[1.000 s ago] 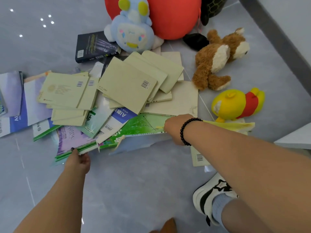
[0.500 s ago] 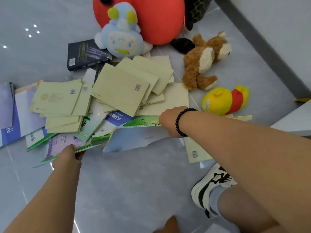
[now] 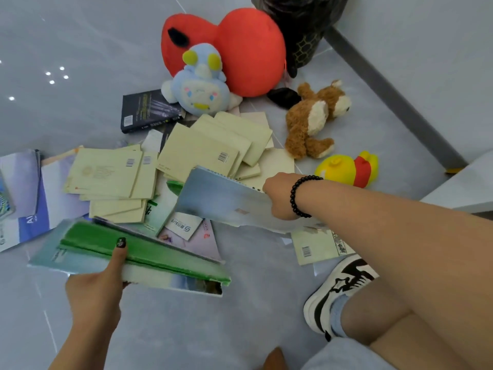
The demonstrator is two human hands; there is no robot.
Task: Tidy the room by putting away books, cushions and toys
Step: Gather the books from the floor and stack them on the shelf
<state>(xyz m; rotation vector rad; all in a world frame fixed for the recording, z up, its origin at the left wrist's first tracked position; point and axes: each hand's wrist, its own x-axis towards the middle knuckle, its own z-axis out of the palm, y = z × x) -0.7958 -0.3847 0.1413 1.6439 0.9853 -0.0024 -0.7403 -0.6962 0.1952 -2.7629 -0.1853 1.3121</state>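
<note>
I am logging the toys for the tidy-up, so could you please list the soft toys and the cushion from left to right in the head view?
Blue plush toy → red heart cushion → brown plush animal → yellow and red plush toy.

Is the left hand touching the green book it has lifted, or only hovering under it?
Touching. The head view shows the left hand holding the green book, with its thumb pressed flat on the cover and its palm under the near edge.

A grey tiled floor (image 3: 186,316) with light reflections. A black-and-white sneaker (image 3: 338,292) with a pale blue sock. A dark baseboard (image 3: 394,102) along a pale wall (image 3: 426,49).
</note>
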